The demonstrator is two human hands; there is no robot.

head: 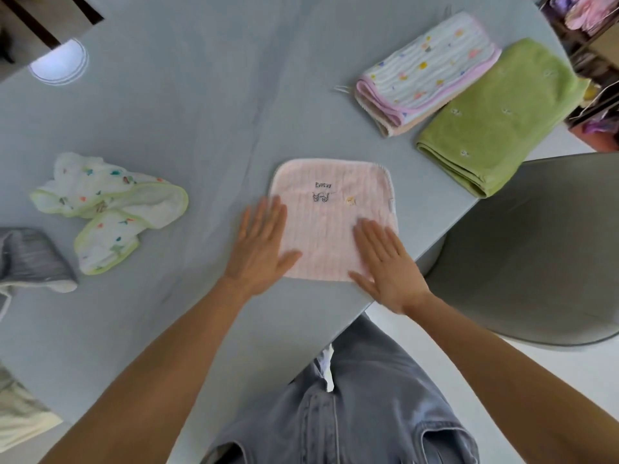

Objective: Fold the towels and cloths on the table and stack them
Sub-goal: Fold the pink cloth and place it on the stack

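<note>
Pressing flat, fingers straight, left hand (259, 244) and right hand (385, 264) on pink cloth (330, 217) lying near table (201, 112) edge; risking dragging it off, bunching under uneven pushing.

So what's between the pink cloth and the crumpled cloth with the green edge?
Only bare table, as the head view shows. The pink cloth lies flat under both hands, the left hand on its edge nearest the crumpled cloth.
</note>
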